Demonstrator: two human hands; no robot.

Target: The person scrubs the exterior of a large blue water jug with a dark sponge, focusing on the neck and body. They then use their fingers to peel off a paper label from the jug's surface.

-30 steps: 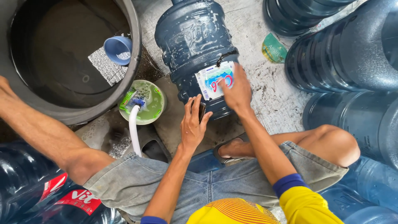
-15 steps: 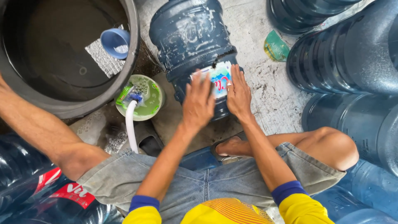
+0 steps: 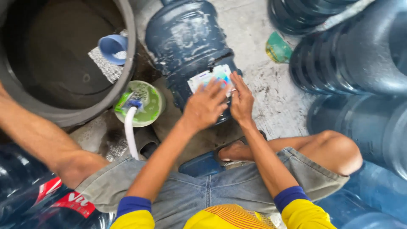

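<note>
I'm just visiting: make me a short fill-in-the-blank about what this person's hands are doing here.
1. Both hands, left hand and right hand, rest on the big blue ____.
2. The label under them is mostly ____.
3. The white hose ends in a small ____ bowl.

Missing words: water jug; white; green

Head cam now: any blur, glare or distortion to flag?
Head view: soft daylight, no hard shadows; wide-angle bending at the edges, seen in the big tub's rim; slight motion blur on the left hand and right hand over the label of the blue water jug; dull sheen on the jug, no blown glare.
</note>
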